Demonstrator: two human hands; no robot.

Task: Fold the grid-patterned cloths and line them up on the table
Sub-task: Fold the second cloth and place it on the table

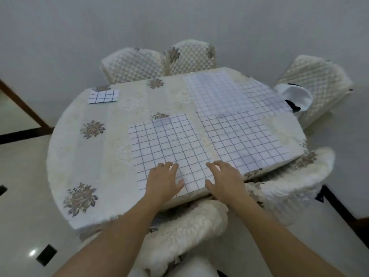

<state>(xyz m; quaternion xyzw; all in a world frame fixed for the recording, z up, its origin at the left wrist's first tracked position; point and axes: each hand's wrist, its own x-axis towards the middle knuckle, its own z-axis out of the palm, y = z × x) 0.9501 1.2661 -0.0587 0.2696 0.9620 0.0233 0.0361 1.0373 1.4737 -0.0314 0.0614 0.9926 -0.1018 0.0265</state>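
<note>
Head, both hands flat on cloth

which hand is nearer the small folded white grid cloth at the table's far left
Left. The small folded white grid cloth lies ahead and to the left of the left hand; the right hand rests farther right, beside it.

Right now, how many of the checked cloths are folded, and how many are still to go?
One is done: the folded cloth at the far left of the table. In hand: the left hand rests flat on the near cloth, the right hand at its right edge; not yet folded. Left: the right cloth, far cloth and far-right cloth, all spread flat.
</note>
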